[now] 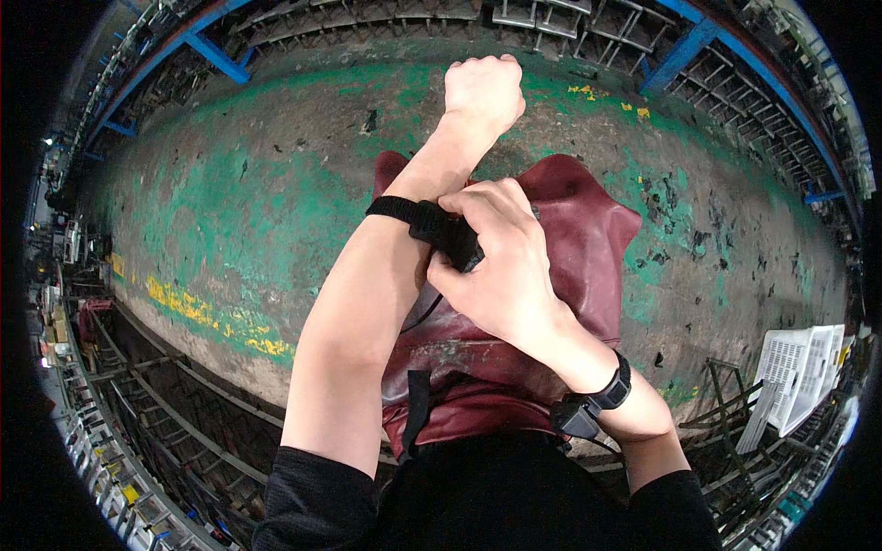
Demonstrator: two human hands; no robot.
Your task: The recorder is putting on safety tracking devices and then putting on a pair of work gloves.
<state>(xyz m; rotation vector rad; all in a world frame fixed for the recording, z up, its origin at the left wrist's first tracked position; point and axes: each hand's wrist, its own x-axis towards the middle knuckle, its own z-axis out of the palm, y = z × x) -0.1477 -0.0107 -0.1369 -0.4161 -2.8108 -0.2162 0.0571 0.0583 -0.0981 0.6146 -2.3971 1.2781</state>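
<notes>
My left hand (484, 92) is stretched out ahead in a closed fist, knuckles forward, with nothing showing in it. Around that forearm runs a black strap (397, 209) with a dark box-like device (457, 241) on it. My right hand (503, 253) reaches across and pinches this device between thumb and fingers, covering part of it. On my right wrist sits a second black strap (614, 390) carrying a small black box (576, 418) with a cable. A dark red leather-like apron (583, 248) covers my lap below both arms.
The worn green and grey floor (230, 202) has yellow markings. Blue frames (680, 60) and metal racks (588, 32) stand along the far side. At the right are white plastic crates (799, 376). More metal racking (184, 413) lies at the near left.
</notes>
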